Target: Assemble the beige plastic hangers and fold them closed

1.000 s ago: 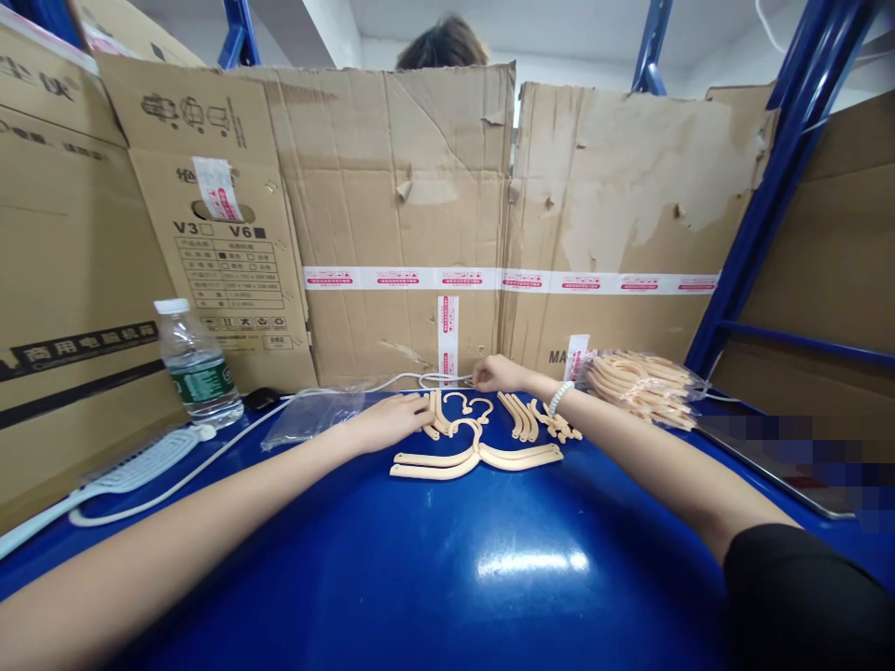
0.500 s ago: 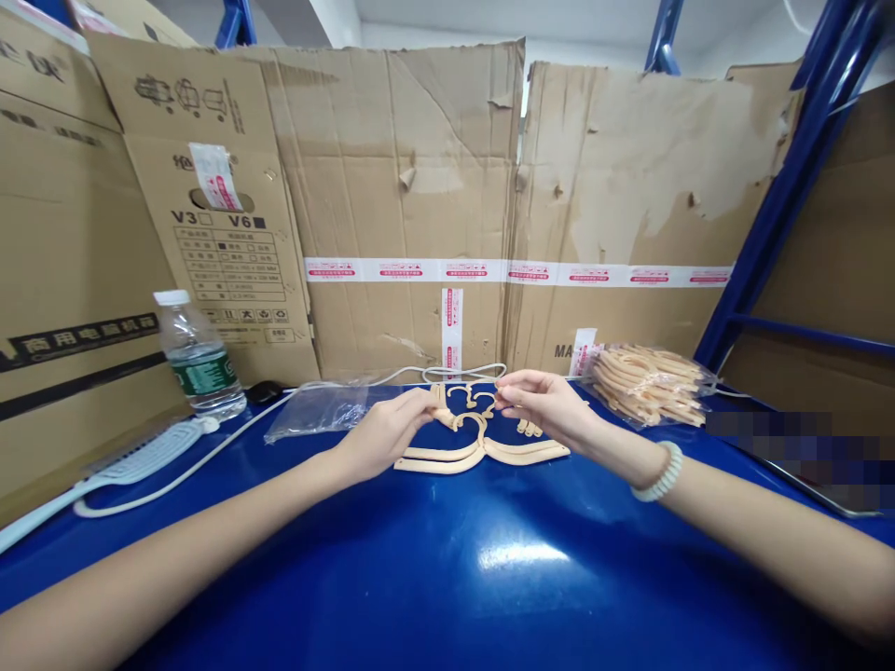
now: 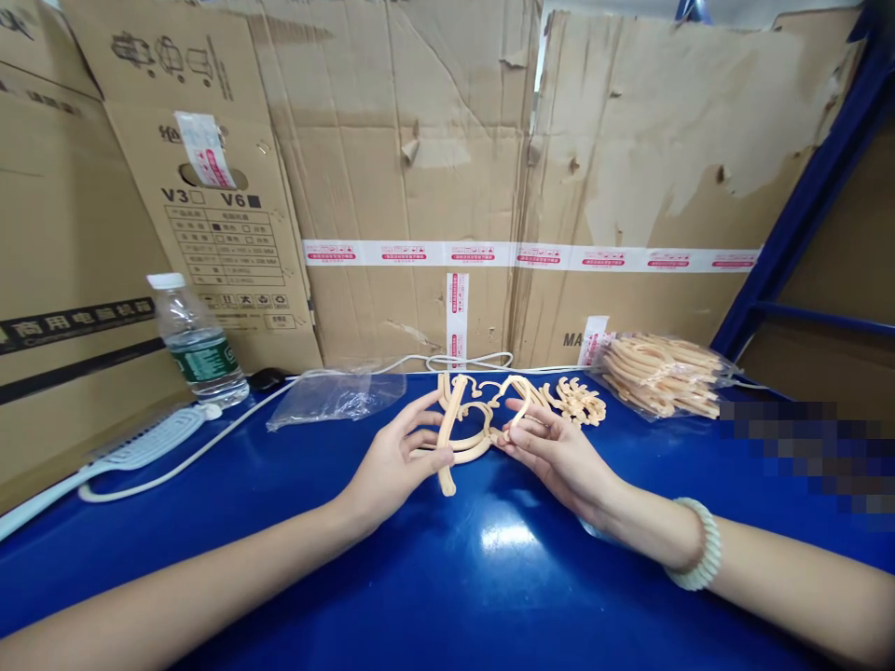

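Note:
My left hand [image 3: 388, 466] is closed on a beige hanger arm [image 3: 448, 443], pinched between thumb and fingers and tilted nearly upright. In my right hand [image 3: 570, 461] is a curved beige hanger hook [image 3: 524, 401], held by the fingertips with its bend upward. The two pieces are apart. Behind and between the hands, more beige hanger parts [image 3: 474, 453] lie on the blue table [image 3: 433, 578], partly hidden by my fingers. Just beyond my right hand sits a small pile of curved beige pieces [image 3: 582, 403].
A clear bag of beige hanger parts [image 3: 661, 373] lies at the back right. Further left are an empty-looking plastic bag [image 3: 336, 401], a water bottle [image 3: 202, 349], a pale hairbrush [image 3: 150, 443] and a white cable [image 3: 230, 452]. Cardboard sheets [image 3: 406, 196] stand along the back.
Both hands have come nearer to me from the parts on the table. The hanger arm and the hook now show plainly in them. The view has tipped slightly downward.

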`<state>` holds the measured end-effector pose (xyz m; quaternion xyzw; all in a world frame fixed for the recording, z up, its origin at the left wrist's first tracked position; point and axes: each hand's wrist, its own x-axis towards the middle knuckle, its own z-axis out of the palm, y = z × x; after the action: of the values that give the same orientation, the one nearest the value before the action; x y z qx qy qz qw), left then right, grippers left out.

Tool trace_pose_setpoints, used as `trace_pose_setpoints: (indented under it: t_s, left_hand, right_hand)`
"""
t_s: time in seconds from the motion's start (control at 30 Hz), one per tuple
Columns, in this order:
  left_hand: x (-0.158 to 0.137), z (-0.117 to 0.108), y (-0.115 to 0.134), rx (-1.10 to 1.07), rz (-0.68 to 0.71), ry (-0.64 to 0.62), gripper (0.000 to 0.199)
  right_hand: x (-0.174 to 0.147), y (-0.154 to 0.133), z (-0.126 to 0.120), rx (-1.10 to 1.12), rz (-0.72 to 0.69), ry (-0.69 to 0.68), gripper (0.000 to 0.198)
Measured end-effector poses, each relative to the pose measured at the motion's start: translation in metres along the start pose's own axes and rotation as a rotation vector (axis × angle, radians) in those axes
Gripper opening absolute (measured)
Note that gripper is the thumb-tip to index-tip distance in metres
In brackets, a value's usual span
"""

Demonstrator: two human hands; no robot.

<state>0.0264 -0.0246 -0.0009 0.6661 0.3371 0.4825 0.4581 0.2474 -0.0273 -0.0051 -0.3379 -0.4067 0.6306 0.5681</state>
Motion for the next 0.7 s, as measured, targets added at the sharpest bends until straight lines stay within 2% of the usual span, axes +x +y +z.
trace_pose_setpoints:
  t_s: [0.07, 0.17, 0.3, 0.5, 0.7]
  left_hand:
    - [-0.001, 0.001, 0.001, -0.085, -0.075, 0.015, 0.041]
    - [-0.003, 0.004, 0.002, -0.078, -0.070, 0.035, 0.022]
    - [-0.008, 0.007, 0.005, -0.055, -0.039, 0.047, 0.019]
    - [-0.014, 0.011, 0.003, 0.011, 0.012, -0.007, 0.013]
    - [-0.019, 0.013, 0.003, 0.052, 0.045, -0.042, 0.013]
  right_hand:
    - [-0.001, 0.001, 0.000, -0.020, 0.028, -0.036, 0.039]
    - [-0.005, 0.002, 0.001, -0.063, 0.068, -0.081, 0.031]
    - [-0.008, 0.000, 0.002, -0.100, 0.113, -0.169, 0.031]
    - [-0.012, -0.005, 0.004, -0.168, 0.173, -0.301, 0.027]
    - [-0.014, -0.004, 0.005, -0.166, 0.243, -0.361, 0.029]
